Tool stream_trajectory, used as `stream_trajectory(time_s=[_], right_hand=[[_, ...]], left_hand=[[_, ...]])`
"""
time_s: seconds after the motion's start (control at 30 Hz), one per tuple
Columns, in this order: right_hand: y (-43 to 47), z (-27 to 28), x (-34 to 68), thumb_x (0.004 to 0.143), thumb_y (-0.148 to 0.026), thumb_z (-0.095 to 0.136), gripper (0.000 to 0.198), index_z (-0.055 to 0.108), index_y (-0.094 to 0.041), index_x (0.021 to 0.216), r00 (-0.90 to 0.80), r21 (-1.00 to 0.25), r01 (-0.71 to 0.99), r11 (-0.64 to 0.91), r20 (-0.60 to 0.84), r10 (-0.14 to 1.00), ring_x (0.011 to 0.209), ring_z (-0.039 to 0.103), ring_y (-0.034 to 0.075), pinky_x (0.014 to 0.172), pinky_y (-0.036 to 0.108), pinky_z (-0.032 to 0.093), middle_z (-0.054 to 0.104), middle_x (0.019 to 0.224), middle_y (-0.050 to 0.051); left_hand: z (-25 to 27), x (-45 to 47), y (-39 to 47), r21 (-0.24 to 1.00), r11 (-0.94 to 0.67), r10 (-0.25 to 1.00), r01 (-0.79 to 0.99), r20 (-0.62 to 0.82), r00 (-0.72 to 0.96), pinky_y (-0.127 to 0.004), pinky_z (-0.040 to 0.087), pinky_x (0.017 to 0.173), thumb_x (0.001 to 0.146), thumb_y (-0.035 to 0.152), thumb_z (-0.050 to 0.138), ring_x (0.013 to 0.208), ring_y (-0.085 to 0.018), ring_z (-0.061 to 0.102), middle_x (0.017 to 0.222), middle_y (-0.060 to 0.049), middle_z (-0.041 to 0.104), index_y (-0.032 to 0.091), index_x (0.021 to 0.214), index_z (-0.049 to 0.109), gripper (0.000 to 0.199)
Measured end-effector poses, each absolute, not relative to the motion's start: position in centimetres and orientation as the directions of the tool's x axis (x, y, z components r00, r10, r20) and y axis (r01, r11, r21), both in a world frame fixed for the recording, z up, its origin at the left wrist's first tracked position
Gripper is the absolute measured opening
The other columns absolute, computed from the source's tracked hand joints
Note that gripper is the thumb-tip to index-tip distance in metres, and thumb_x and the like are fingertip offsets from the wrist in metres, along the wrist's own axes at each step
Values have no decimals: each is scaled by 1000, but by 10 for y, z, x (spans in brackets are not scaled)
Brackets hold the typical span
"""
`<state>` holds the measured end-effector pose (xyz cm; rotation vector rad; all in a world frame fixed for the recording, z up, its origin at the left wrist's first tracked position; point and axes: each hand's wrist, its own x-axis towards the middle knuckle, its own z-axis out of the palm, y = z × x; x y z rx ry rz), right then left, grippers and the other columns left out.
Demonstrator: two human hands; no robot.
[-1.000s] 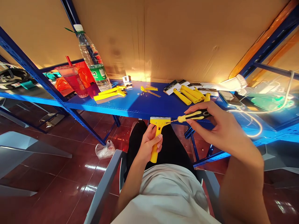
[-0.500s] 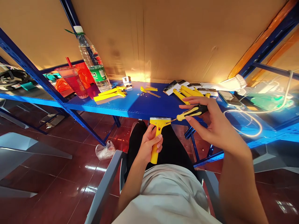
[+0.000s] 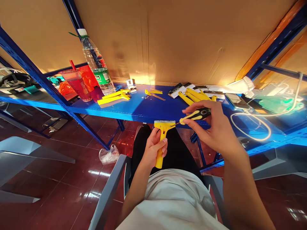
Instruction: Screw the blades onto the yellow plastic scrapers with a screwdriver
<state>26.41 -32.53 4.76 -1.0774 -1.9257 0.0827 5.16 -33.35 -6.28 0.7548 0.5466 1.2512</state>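
Over my lap, my left hand [image 3: 155, 147] is closed round the handle of a yellow scraper [image 3: 164, 127], whose wide head points away from me. My right hand [image 3: 211, 127] grips a black-and-yellow screwdriver [image 3: 195, 116] between thumb and fingers. The shaft points left, and its tip meets the right side of the scraper head, at a screw there. A second screw shows on the head's left side. On the shelf ahead lie a loose yellow piece [image 3: 153, 91], a thin blade-like strip and several tiny screws [image 3: 148, 97].
Yellow scraper parts [image 3: 114, 96] lie at left on the blue shelf [image 3: 144, 110], near a water bottle [image 3: 99, 64] and a red drink cup [image 3: 78, 84]. More yellow handles [image 3: 195, 95], packets, a phone [image 3: 237, 100] and a white cable [image 3: 266, 135] are at right.
My right hand has shifted slightly left and its fingers have closed in more round the screwdriver handle. The scraper and my left hand stay nearly still.
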Motion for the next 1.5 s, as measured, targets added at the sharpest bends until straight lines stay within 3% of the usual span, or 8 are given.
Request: stream_trajectory(time_s=[0.1,0.2,0.7,0.87,1.07,1.27,1.43,1.5], right_hand=[[-328,47,264,104,-29,72,48,56,-35,149,-309,-522,532,667,614,727,147,65,34,107,51,66,65,155,10],[-327,42,264,104,-26,74,44,57,-37,142,-262,-612,414,674,629,732,128,77,28,104,48,68,72,138,6],[-321,35,258,95,-34,88,42,62,-31,127,-148,-476,612,631,715,683,110,82,31,91,48,68,78,118,6],[-324,44,261,103,-30,74,37,60,-32,137,-285,-500,552,667,638,715,135,73,33,99,48,67,71,147,10],[-318,39,262,100,-34,80,25,67,-31,121,-249,-415,603,681,713,655,111,78,30,84,44,65,78,114,7],[-317,40,263,106,-30,70,30,63,-31,135,-311,-491,541,683,638,704,145,64,34,89,43,67,66,154,12],[-312,39,265,101,-33,81,18,70,-31,114,-290,-370,570,733,744,602,102,77,28,85,42,63,78,106,5],[-311,40,266,101,-32,79,17,68,-29,113,-327,-333,584,740,739,590,102,76,29,91,45,62,76,108,6]], left_hand=[[-64,51,-333,753,134,970,-644,32,240,-18,33,41,81,29,96,55,-2,45,114,-1,65,29,138,66,65],[-64,49,-332,748,129,969,-651,46,244,-18,32,40,81,30,96,55,-2,44,117,-2,65,30,140,66,66],[-62,48,-334,734,145,966,-663,38,254,-18,31,40,81,29,96,55,-2,42,119,-2,65,30,138,67,65],[-64,42,-330,734,114,974,-670,50,221,-17,30,41,82,30,96,57,-2,42,115,0,62,30,136,66,62],[-64,38,-332,755,94,974,-649,66,217,-18,34,44,85,30,94,58,-2,44,116,-1,63,31,137,66,59],[-61,34,-331,754,84,977,-652,65,202,-17,34,44,85,30,94,59,-2,44,114,0,61,31,138,65,60],[-62,29,-329,766,37,979,-642,103,179,-18,36,44,89,29,91,58,-1,44,125,-2,64,31,137,64,55],[-63,27,-329,772,26,978,-635,111,175,-17,36,43,90,29,90,58,-1,45,127,-3,64,31,137,64,54]])
